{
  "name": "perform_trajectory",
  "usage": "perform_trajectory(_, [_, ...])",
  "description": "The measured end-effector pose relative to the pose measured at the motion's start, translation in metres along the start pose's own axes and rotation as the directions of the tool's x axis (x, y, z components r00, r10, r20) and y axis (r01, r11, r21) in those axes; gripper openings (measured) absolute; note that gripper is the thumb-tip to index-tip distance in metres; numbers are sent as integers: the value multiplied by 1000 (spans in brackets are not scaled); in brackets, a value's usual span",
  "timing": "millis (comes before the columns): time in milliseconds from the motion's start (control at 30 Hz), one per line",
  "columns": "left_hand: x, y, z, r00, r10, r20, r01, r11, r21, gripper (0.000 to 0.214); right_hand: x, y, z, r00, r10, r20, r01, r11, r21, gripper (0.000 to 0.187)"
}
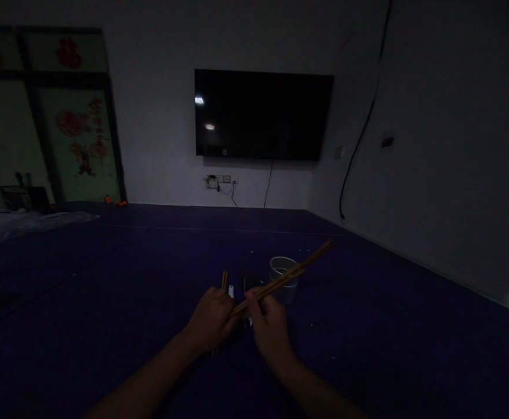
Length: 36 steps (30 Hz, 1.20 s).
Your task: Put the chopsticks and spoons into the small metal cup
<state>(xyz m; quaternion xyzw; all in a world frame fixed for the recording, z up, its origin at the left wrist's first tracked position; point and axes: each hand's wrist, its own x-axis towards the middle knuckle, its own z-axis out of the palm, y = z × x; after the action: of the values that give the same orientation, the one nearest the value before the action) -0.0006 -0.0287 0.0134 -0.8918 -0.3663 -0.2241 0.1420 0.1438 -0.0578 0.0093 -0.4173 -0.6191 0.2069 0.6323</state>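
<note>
The room is dim. My right hand (268, 323) is closed round a bundle of long wooden chopsticks (296, 272) that slants up to the right, its tips over a small clear round container (284, 273) on the dark blue floor mat (368, 337). My left hand (213, 319) is closed beside it, at the lower end of the bundle; whether it grips the sticks is hard to tell. More chopsticks (225, 280) and a small white item (231, 290) lie on the mat just beyond my hands.
A black wall-mounted TV (261, 114) hangs ahead above a socket strip (222, 180) with cables. A door with red decorations (80, 139) stands at the left. Crumpled plastic sheeting (23, 224) lies at the far left. A black cable (363, 128) runs down the right wall.
</note>
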Motion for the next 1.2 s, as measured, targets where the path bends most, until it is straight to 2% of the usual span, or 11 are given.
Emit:
perform_trajectory(133, [-1,2,1,998,-58,11,59,996,-62,26,1,0,-5,997,-58,-50,57,998,-26,32])
perform_trajectory(233, [-1,0,4,989,-150,-14,147,981,-124,30,9,1,-18,970,-132,-203,109,987,-119,33])
perform_trajectory(300, [0,-2,6,977,-209,-38,201,967,-157,32,19,2,-33,906,-245,-344,172,958,-229,36])
perform_trajectory(333, [0,-3,6,971,-233,-47,222,960,-168,32,25,2,-41,858,-333,-391,222,927,-302,38])
perform_trajectory(400, [1,-5,7,963,-264,-51,252,952,-177,32,37,3,-58,771,-477,-421,267,844,-466,43])
perform_trajectory(433, [1,-5,7,961,-273,-48,261,949,-177,31,42,3,-65,755,-501,-423,243,813,-529,45])
perform_trajectory(567, [1,-4,7,957,-286,-36,276,945,-173,30,58,3,-82,796,-378,-472,17,794,-608,51])
perform_trajectory(700, [0,-4,8,957,-289,-32,280,945,-167,29,62,5,-82,856,-248,-454,-108,772,-627,57])
perform_trajectory(833, [0,-3,8,955,-296,-8,291,943,-163,27,62,5,-79,901,-101,-422,-231,713,-662,56])
perform_trajectory(1033, [1,-3,9,957,-291,7,288,943,-165,25,64,5,-80,921,27,-388,-320,618,-718,48])
perform_trajectory(1200, [1,-3,9,955,-295,30,296,940,-169,24,67,12,-82,943,33,-331,-276,632,-724,45])
